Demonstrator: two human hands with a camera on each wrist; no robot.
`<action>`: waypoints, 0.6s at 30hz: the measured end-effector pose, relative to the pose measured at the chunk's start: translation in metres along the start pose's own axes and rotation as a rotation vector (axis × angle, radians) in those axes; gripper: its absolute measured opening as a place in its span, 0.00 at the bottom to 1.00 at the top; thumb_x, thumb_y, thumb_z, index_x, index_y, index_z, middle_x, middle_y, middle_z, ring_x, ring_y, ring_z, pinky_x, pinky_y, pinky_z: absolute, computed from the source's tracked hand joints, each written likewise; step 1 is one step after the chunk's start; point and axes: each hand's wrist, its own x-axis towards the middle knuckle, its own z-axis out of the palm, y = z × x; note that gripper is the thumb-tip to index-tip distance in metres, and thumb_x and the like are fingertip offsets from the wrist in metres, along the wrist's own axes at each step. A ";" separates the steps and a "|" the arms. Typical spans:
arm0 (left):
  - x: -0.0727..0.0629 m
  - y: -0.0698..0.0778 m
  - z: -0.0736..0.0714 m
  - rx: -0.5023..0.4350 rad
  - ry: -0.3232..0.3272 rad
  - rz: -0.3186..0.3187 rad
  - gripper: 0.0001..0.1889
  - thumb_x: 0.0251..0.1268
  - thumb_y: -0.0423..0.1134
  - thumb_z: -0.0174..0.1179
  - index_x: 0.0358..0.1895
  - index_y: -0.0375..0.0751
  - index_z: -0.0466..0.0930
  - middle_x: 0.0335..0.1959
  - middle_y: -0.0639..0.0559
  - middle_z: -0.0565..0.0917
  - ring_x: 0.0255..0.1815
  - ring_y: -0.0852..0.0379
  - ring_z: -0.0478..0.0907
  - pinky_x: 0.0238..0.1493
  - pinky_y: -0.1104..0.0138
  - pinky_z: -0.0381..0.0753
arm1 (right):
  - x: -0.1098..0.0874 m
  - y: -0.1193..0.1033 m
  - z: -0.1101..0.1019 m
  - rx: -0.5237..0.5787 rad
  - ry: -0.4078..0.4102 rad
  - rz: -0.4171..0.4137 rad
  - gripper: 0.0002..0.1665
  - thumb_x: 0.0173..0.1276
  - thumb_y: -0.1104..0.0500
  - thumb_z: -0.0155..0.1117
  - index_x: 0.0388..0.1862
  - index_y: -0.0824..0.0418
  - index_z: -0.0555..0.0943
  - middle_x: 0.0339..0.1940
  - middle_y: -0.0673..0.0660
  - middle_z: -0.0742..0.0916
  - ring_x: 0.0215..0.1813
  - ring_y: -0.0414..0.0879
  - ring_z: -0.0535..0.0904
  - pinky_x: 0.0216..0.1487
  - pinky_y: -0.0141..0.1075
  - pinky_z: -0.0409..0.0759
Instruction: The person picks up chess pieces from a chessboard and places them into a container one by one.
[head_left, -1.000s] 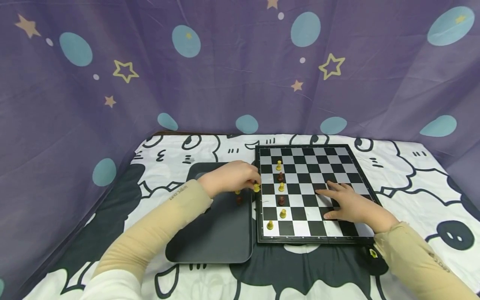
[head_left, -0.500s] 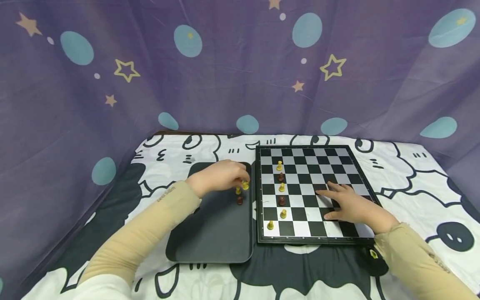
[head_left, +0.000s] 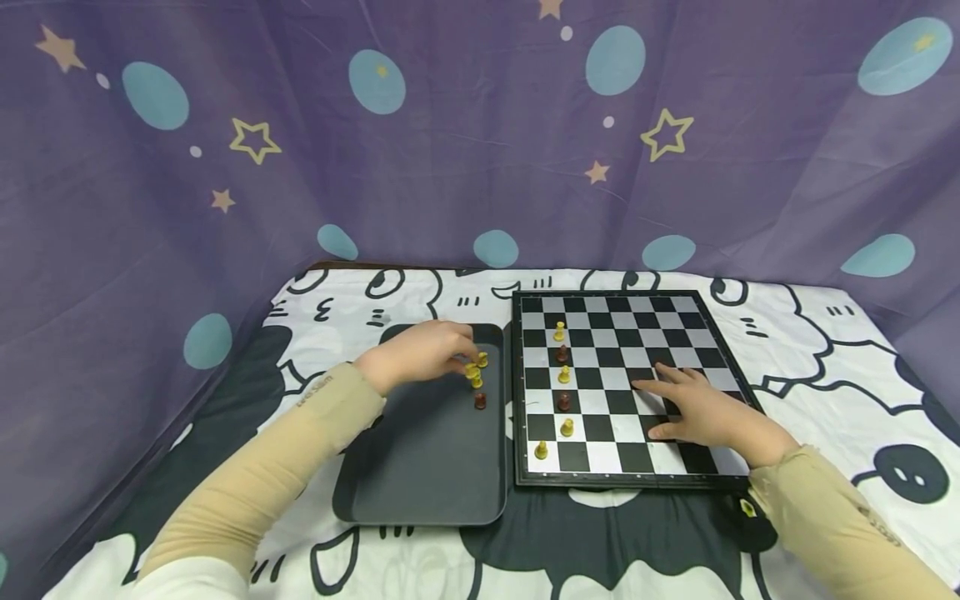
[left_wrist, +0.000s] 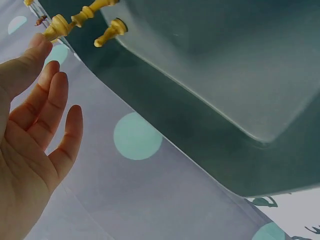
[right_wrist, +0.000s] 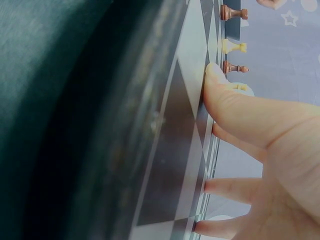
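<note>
My left hand (head_left: 423, 354) is over the dark tray (head_left: 420, 467), pinching a yellow chess piece (left_wrist: 57, 27) between thumb and fingertips. Two other yellow chess pieces stand close by in the tray, one (head_left: 482, 359) behind and one (head_left: 477, 381) just in front. A dark red chess piece (head_left: 480, 401) is slightly nearer to me. On the right side of the chessboard (head_left: 630, 404) rests my right hand (head_left: 701, 410), fingers spread, nothing held. Its thumb and fingertips touch the squares in the right wrist view.
Along the board's left side stand several chess pieces, among them a yellow one (head_left: 559, 332), a dark red one (head_left: 564, 402) and a yellow one (head_left: 541, 450) at the near corner. A patterned cloth (head_left: 360, 567) covers the table; a purple curtain (head_left: 480, 167) hangs behind.
My left hand has moved left from the board's left edge to over the tray, carrying the yellow chess piece. The right hand has stayed in place on the board.
</note>
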 end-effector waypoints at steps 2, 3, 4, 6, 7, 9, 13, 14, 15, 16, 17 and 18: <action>-0.001 -0.002 0.001 0.001 -0.005 -0.007 0.09 0.54 0.34 0.68 0.39 0.44 0.86 0.33 0.53 0.80 0.33 0.59 0.78 0.38 0.69 0.79 | 0.000 -0.001 0.000 -0.003 -0.003 -0.001 0.41 0.51 0.47 0.74 0.63 0.59 0.74 0.67 0.79 0.65 0.64 0.82 0.57 0.55 0.71 0.64; -0.001 -0.002 0.002 -0.002 -0.007 -0.011 0.09 0.54 0.34 0.68 0.40 0.44 0.86 0.34 0.53 0.80 0.34 0.58 0.78 0.38 0.69 0.79 | 0.000 -0.001 0.000 -0.003 -0.003 -0.001 0.41 0.51 0.47 0.74 0.63 0.59 0.74 0.67 0.79 0.65 0.64 0.82 0.57 0.55 0.71 0.64; -0.002 -0.003 0.002 -0.006 -0.013 -0.018 0.09 0.54 0.34 0.68 0.40 0.44 0.86 0.34 0.53 0.80 0.34 0.58 0.78 0.38 0.68 0.79 | 0.000 -0.001 0.000 -0.004 -0.006 -0.003 0.41 0.51 0.47 0.74 0.63 0.59 0.74 0.67 0.79 0.65 0.64 0.82 0.57 0.55 0.71 0.64; -0.002 -0.005 0.003 -0.011 -0.026 -0.031 0.10 0.54 0.33 0.68 0.41 0.44 0.86 0.35 0.52 0.80 0.35 0.57 0.79 0.39 0.67 0.79 | 0.000 -0.001 0.000 -0.006 -0.010 -0.004 0.41 0.51 0.47 0.74 0.63 0.59 0.74 0.67 0.79 0.65 0.64 0.82 0.57 0.55 0.71 0.64; -0.002 -0.006 0.003 -0.014 -0.032 -0.034 0.10 0.54 0.33 0.68 0.41 0.44 0.86 0.35 0.51 0.81 0.35 0.56 0.79 0.39 0.67 0.80 | 0.000 -0.001 0.000 -0.007 -0.011 -0.006 0.41 0.51 0.47 0.74 0.63 0.59 0.74 0.67 0.79 0.65 0.64 0.82 0.57 0.55 0.71 0.64; -0.002 -0.008 0.005 -0.014 -0.046 -0.045 0.10 0.54 0.33 0.68 0.41 0.44 0.86 0.36 0.51 0.81 0.36 0.56 0.80 0.40 0.67 0.80 | 0.000 -0.001 0.000 -0.008 -0.014 -0.008 0.42 0.50 0.46 0.74 0.63 0.59 0.74 0.66 0.79 0.65 0.63 0.82 0.57 0.55 0.71 0.65; -0.001 -0.012 0.008 -0.010 -0.079 -0.064 0.09 0.54 0.34 0.68 0.40 0.44 0.86 0.36 0.50 0.81 0.35 0.56 0.79 0.39 0.67 0.80 | 0.000 0.000 0.000 -0.011 -0.019 -0.008 0.42 0.51 0.45 0.74 0.63 0.59 0.74 0.66 0.79 0.65 0.63 0.82 0.57 0.55 0.71 0.65; 0.000 -0.013 0.009 -0.012 -0.089 -0.073 0.09 0.54 0.34 0.68 0.40 0.45 0.86 0.36 0.50 0.81 0.35 0.57 0.79 0.39 0.67 0.80 | 0.000 0.000 0.000 -0.010 -0.020 -0.009 0.41 0.51 0.46 0.74 0.64 0.59 0.74 0.67 0.79 0.65 0.63 0.82 0.57 0.55 0.71 0.65; 0.001 -0.014 0.010 -0.016 -0.097 -0.078 0.09 0.55 0.34 0.68 0.40 0.45 0.86 0.36 0.51 0.81 0.36 0.56 0.79 0.39 0.67 0.80 | 0.000 0.000 0.000 -0.010 -0.019 -0.011 0.41 0.51 0.46 0.74 0.64 0.59 0.74 0.67 0.79 0.65 0.63 0.83 0.57 0.55 0.71 0.65; 0.002 -0.015 0.011 -0.019 -0.105 -0.085 0.09 0.55 0.34 0.68 0.40 0.45 0.86 0.36 0.51 0.81 0.36 0.56 0.79 0.40 0.67 0.80 | 0.000 0.000 -0.001 -0.008 -0.020 -0.011 0.41 0.51 0.46 0.74 0.64 0.59 0.74 0.67 0.79 0.65 0.63 0.82 0.57 0.55 0.71 0.65; 0.003 -0.015 0.011 -0.025 -0.113 -0.091 0.09 0.55 0.34 0.68 0.40 0.45 0.86 0.37 0.51 0.80 0.37 0.56 0.79 0.40 0.66 0.80 | 0.000 0.000 -0.001 -0.007 -0.021 -0.011 0.41 0.51 0.46 0.74 0.64 0.59 0.73 0.67 0.79 0.64 0.63 0.83 0.57 0.55 0.71 0.64; 0.003 -0.016 0.012 -0.028 -0.118 -0.095 0.08 0.55 0.33 0.68 0.39 0.45 0.86 0.37 0.51 0.81 0.37 0.55 0.80 0.41 0.66 0.80 | 0.000 0.000 -0.001 -0.006 -0.023 -0.011 0.41 0.52 0.46 0.73 0.64 0.59 0.73 0.67 0.79 0.64 0.63 0.83 0.57 0.55 0.71 0.64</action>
